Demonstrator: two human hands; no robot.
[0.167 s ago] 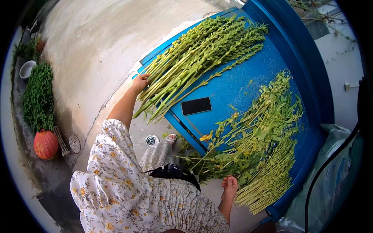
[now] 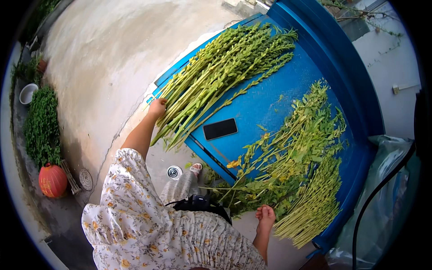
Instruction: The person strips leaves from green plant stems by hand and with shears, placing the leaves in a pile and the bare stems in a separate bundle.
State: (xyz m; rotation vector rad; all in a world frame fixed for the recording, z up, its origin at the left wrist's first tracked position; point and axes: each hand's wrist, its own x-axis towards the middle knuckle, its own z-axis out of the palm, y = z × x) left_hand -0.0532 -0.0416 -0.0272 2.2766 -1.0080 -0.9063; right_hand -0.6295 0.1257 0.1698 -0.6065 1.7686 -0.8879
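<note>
A thick bundle of long green stalks with small pods lies on a blue metal bed, its bare stem ends jutting past the near edge. My left hand is closed at those stem ends, on the bundle's left side, its fingertips partly hidden. My right hand is held low in front of me, beside the pile of leafy yellow-green stalks. Its fingers are curled together, and nothing shows in them. A black phone lies flat on the bed between the two heaps. More thin bare-stemmed stalks lie nearest my right hand.
The bed's raised blue side wall bounds the right. Plastic sheeting and a black cable are at lower right. On the left floor stand a red lantern, a green shrub and a white bowl. A drain cover lies near my foot.
My left hand has moved slightly toward me along the stem ends, and its fingers have curled in. My right hand stays nearly still. The whole view has shifted a little.
</note>
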